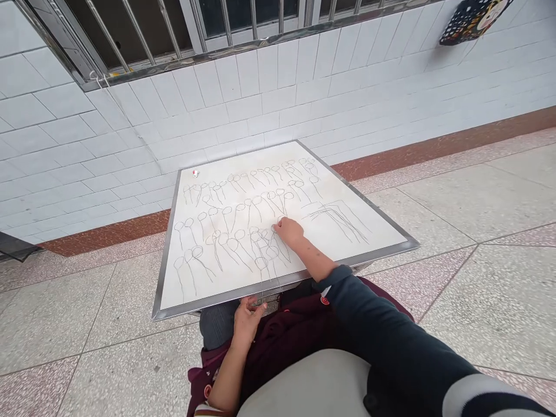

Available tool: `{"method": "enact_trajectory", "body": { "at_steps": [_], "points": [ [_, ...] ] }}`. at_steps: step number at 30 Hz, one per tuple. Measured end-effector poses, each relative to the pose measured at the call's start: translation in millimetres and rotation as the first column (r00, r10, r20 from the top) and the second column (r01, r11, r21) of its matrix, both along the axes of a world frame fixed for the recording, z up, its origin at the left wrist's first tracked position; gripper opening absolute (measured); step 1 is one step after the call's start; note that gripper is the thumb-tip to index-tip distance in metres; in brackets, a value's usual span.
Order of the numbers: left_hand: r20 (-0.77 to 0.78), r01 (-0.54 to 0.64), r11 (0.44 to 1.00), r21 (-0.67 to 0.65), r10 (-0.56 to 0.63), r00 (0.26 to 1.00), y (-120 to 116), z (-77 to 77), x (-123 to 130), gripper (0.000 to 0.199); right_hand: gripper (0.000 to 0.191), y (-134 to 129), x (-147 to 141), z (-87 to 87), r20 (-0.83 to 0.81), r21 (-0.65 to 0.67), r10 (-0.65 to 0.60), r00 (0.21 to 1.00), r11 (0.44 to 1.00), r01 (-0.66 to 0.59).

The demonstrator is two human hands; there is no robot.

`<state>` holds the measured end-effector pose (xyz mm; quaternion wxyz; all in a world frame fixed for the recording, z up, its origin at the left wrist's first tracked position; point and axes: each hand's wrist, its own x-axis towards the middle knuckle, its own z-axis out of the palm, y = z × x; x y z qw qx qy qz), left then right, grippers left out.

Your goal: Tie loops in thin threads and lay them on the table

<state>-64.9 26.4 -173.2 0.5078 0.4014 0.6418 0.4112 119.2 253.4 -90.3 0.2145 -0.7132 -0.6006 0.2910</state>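
Observation:
Many thin dark looped strands, perhaps wire or cord, lie in rows on the white table. Each has a round loop and trailing tails. My right hand rests on the tabletop, its thumb and fingers pinched together at a looped strand. Below the near edge, my left hand has its fingers curled, close to the hanging tail of another looped strand; whether it grips that tail is too fine to make out. A bundle of straight loose strands lies right of my right hand.
A small white and red item sits at the table's far left corner. The table's metal rim is near my lap, which a dark red apron covers. Behind stand a white tiled wall and a barred window. A patterned bag hangs upper right.

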Motion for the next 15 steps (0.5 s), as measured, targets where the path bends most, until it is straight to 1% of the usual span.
{"method": "enact_trajectory", "body": {
  "at_steps": [3,5,8,10,12,15],
  "points": [
    [0.100,-0.013,0.997,-0.077,0.021,0.995,12.1,-2.4,15.5,0.056,0.009,3.0,-2.7,-3.1,0.061,-0.023,-0.004,0.998,1.000,0.005],
    [0.196,0.015,0.994,-0.112,0.007,0.981,12.4,2.4,21.5,0.055,0.011,3.3,-2.3,-3.5,0.082,-0.032,-0.001,0.997,0.999,0.004],
    [0.338,0.075,0.988,-0.138,-0.024,0.941,2.8,18.5,23.7,0.057,0.013,2.9,-1.8,-1.9,0.090,-0.041,0.010,0.996,0.999,-0.006],
    [0.399,0.093,0.985,-0.144,-0.028,0.917,-5.4,30.9,23.0,0.060,0.013,2.6,-2.3,-0.7,0.087,-0.049,0.021,0.996,0.999,-0.017],
    [0.435,0.104,0.985,-0.140,-0.033,0.900,-11.1,41.2,23.0,0.062,0.012,2.6,-3.4,-0.6,0.083,-0.055,0.035,0.996,0.998,-0.030],
    [0.454,0.118,0.985,-0.123,-0.050,0.890,-12.8,50.9,25.8,0.058,0.010,2.8,-5.9,-2.2,0.081,-0.050,0.062,0.995,0.997,-0.058]
  ]
}}
